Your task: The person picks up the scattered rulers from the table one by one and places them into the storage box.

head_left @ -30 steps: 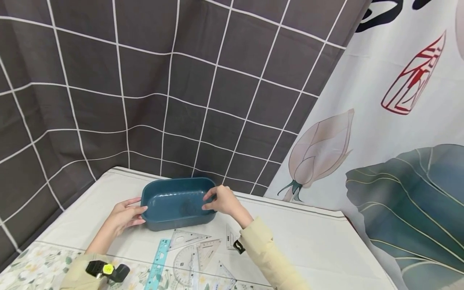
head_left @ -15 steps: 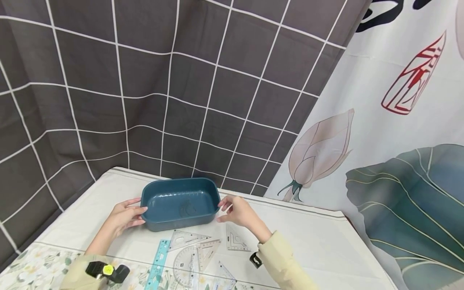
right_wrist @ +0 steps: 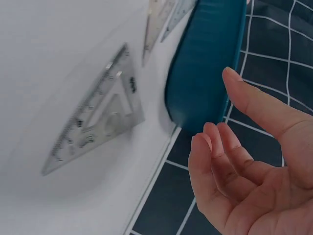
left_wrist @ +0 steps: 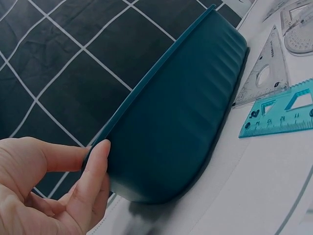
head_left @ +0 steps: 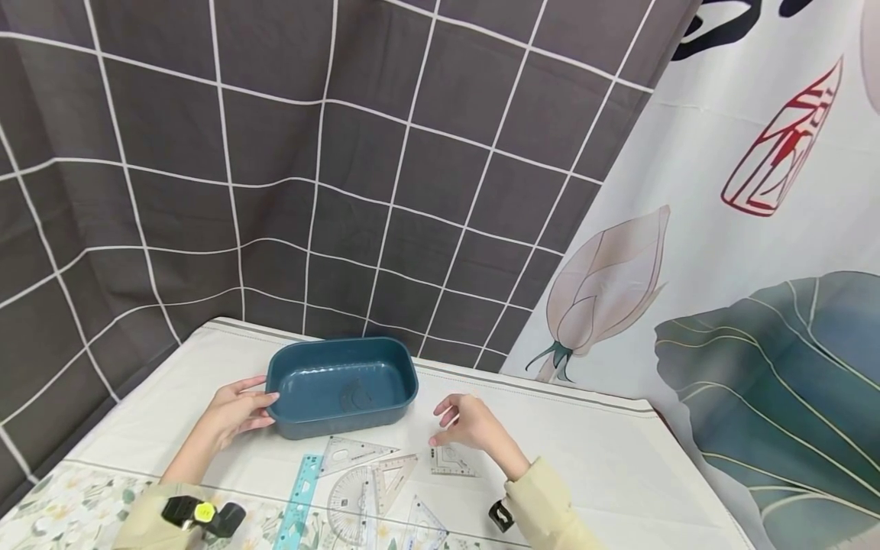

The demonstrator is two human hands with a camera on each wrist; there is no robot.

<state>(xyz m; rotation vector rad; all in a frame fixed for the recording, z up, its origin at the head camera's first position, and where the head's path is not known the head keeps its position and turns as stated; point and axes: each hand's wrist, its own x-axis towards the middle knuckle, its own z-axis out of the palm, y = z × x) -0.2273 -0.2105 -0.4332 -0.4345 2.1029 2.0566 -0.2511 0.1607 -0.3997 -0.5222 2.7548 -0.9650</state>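
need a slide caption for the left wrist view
Left hand pinches one end of a teal bin, a clear set square and turquoise ruler lying beside it.

Dark grey curtain with white grid, pale lotus-print cloth at right, white-covered table below

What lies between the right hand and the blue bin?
Just a bare stretch of white tablecloth between the right hand and the blue bin; the head view shows it.
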